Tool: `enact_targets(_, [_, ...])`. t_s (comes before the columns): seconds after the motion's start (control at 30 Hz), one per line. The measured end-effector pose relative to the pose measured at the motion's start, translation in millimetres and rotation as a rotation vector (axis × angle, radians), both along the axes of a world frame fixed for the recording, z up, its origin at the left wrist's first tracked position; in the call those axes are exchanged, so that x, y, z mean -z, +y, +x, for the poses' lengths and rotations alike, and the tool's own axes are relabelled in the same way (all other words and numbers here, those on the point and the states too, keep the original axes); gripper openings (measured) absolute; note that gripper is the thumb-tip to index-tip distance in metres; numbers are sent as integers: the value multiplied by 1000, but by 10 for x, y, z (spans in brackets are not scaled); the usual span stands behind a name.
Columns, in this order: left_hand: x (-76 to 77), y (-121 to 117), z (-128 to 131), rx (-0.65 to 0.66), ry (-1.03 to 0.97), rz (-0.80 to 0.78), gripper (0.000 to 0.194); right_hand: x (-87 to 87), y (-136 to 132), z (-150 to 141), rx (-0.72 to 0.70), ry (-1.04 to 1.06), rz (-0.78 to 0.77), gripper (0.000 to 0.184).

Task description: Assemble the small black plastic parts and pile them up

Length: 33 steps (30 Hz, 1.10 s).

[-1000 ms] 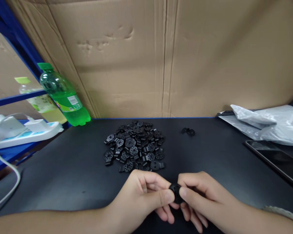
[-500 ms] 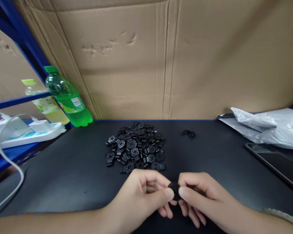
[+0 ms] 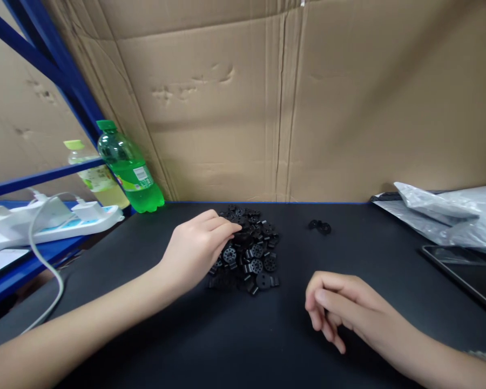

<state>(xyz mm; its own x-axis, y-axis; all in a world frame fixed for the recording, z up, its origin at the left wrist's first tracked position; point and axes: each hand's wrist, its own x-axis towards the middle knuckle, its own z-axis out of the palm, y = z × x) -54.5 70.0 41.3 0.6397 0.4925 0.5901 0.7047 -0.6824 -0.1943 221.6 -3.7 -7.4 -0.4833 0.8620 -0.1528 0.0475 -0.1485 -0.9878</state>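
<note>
- Head view, centre of the frame: a pile of small black parts lies on the dark counter, many of them round discs with holes, some with a short tab.
- The left hand comes in from the lower left and covers the pile's left side. Its fingers point right, bunched closely, tips at the upper middle of the pile; whether they pinch a part cannot be told, as the hand hides the spot.
- The parts lie directly under the left fingertips and to the right of them, so this hand is much the nearer one.
- The pile as a whole has no clear long axis. One flat part at its lower right edge lies lengthwise across the frame, its tab toward the right.
- The right hand is at the lower right, well apart from the pile, which lies up and to the left of it. Its fingers curl loosely, the thumb close against the forefinger; no part shows there, but the palm is hidden, so a hold cannot be ruled out.
- Right of the pile, near the back edge, a small black cluster sits by itself, beyond both hands.
</note>
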Motion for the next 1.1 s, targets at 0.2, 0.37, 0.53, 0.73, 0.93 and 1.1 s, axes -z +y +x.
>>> enact_targets(0.2, [50,-302,176,140,-121,-112,22,-40,136,104,56,-207,224,26])
enact_targets(0.37, [141,-718,440,426,-132,-567,35,-44,530,454,276,-731,859,16])
enact_targets(0.53, [185,-778,488,529,-128,-641,41,72,831,730,324,-844,979,29])
enact_targets(0.73, [304,-718,494,539,-209,-662,44,162,830,699,284,-919,986,54])
enact_targets(0.93, [306,-745,494,558,-238,-647,46,148,852,725,359,-895,977,44])
enact_targets(1.1, [344,-752,487,524,-346,-684,44,4,716,634,423,-782,973,24])
